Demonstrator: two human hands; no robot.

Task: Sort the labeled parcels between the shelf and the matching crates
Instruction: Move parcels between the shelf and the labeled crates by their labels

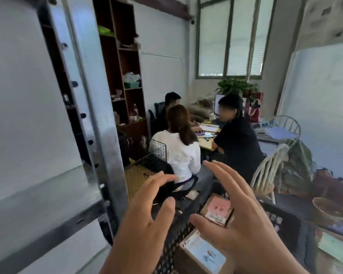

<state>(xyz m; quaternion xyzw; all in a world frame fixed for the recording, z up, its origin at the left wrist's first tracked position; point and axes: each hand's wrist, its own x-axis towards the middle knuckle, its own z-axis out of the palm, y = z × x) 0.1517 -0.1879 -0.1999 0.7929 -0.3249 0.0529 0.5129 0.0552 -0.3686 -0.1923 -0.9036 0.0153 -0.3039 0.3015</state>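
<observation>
Seemingly empty hands [196,210] hover over crate [178,236].

Three people [188,139] sit at a desk [205,144] near a brown bookcase [125,62] and window [231,36].

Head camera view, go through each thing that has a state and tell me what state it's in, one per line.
Left hand: open, fingers spread, holding nothing.
Right hand: open, fingers spread, holding nothing.
Pink-labelled parcel: lying label up in the black crate.
Blue-labelled parcel: lying label up, nearer the camera.
Metal shelf: visible tier bare.
</observation>
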